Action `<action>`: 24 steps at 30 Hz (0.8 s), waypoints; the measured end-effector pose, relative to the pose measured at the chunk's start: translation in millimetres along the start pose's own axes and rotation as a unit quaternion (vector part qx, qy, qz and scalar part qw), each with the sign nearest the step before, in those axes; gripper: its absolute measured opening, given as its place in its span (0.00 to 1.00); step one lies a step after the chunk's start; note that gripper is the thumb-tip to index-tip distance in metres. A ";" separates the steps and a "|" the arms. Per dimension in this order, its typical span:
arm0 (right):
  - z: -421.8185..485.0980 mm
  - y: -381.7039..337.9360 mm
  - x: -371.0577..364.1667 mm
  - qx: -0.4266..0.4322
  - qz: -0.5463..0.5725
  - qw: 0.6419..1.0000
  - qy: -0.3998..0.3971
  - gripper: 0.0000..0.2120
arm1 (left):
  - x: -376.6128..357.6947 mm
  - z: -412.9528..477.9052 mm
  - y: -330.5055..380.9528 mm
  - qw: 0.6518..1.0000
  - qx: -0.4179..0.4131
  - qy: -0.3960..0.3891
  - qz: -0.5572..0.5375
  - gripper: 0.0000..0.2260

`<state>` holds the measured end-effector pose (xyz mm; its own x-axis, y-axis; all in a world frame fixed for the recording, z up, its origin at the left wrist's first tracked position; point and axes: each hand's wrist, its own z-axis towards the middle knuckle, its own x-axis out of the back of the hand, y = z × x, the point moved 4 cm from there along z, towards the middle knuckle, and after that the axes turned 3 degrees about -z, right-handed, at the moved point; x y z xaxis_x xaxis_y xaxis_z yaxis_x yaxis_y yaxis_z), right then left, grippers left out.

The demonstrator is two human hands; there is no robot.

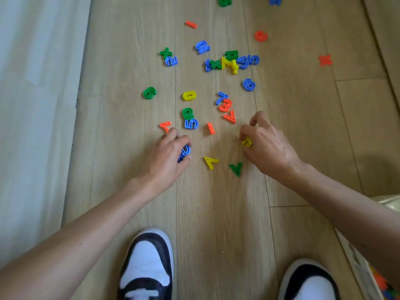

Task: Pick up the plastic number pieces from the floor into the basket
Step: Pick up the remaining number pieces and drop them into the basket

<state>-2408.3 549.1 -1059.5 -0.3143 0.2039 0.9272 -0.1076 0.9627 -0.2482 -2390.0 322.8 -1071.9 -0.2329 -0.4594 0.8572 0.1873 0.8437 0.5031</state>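
A view looking straight down at a pale wooden floor point(227, 213), with a white surface point(32, 126) along the left side. Two bare arms reach forward over two black-and-white shoes point(147, 263).

The left hand point(166, 156) is curled round what looks like one or two blue pieces point(184, 153). The right hand point(268, 144) pinches a yellow piece point(247, 142) under bent fingers. Part of the basket point(357, 265) shows at the bottom right edge, beside the right arm, with bright pieces inside it.

Many plastic number pieces lie scattered ahead. Nearest, between the hands, are a yellow angle sign point(211, 162) and a green angle sign point(236, 168). An orange 7 point(165, 126) lies just beyond the left fingertips.

Both hands look partly full, so the sound course is probably to add only these nearest pieces. The fingers should stay closed on what they carry, and the load can then go into the basket before reaching further.

The only readable characters are the pieces themselves, among them a blue 5 point(191, 124), a yellow 0 point(189, 95), an orange 3 point(225, 105) and a green 6 point(149, 93). No brand or label can be read.
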 end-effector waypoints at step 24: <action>-47.1 -26.2 -20.9 0.121 0.041 0.992 0.009 0.05 | -32.9 -12.8 44.7 0.984 -0.137 -0.037 0.104 0.12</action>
<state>-2354.4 527.9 -1059.1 -0.3149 0.2848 0.9054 -0.3057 0.8726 -0.3808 -2361.7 372.0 -1076.3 -0.2286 -0.2541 0.9398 0.4870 0.8060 0.3364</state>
